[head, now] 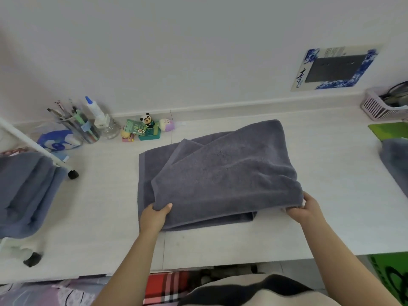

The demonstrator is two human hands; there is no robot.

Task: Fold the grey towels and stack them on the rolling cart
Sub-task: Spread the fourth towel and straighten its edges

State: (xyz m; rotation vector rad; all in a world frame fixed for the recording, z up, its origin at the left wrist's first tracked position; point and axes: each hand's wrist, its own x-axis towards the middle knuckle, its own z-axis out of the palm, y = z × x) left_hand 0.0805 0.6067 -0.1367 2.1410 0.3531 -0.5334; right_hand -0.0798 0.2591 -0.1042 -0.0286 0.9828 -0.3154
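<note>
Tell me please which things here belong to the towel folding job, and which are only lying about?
Job:
- grey towel, held by left hand and right hand
- folded towels on the rolling cart
- another grey towel at right edge

Lying about:
- pen holder
- glue bottle
- panda figure
- pink basket

Home setting, likely a bedroom desk. White desk [220, 246] against the wall holds a pen cup [85, 127], glue bottle [93, 109], panda figurine [146, 119]. Patterned bedding [66, 292] lies below the desk edge.
</note>
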